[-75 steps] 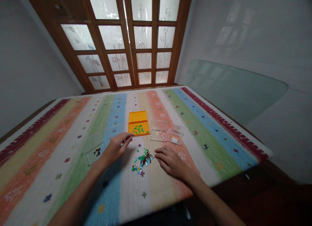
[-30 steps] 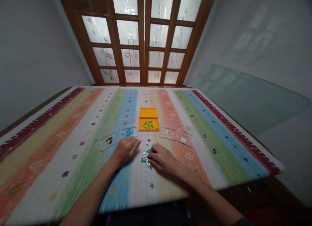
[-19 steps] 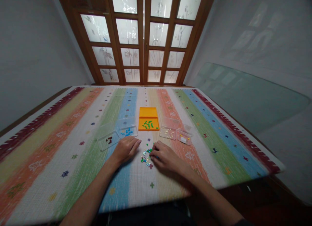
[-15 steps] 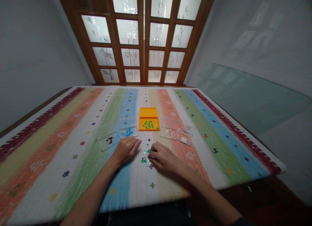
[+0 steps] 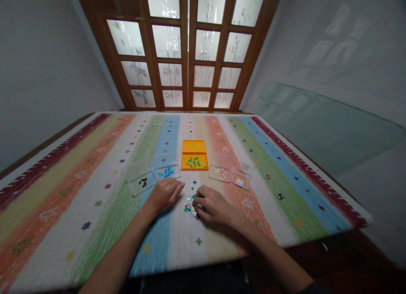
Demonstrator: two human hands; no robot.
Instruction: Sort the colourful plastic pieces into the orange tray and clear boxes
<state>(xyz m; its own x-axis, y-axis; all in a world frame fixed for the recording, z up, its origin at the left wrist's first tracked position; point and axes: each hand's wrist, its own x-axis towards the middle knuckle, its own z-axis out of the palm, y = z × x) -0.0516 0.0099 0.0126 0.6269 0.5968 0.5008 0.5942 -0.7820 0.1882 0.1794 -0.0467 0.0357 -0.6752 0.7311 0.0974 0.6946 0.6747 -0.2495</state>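
Observation:
A small pile of mixed plastic building bricks, green, blue, white and cream, lies on the tablecloth between my hands. My right hand is at the pile's right edge, thumb and fingertips pinched together over it; whatever is between them is too small to make out. To the left of the pile, my left hand lies on the cloth with its fingers loosely stretched out, holding nothing that I can see. Just beyond stands an open orange case with several green bricks in it.
Left of the case are clear boxes with blue bricks and dark red bricks. On its right, one clear box holds cream bricks; another holds yellow and white pieces. A striped tablecloth covers the table.
Both hands keep nearly the same place. The fingers of my right hand have shifted only slightly at the pile. The whole view has moved a little.

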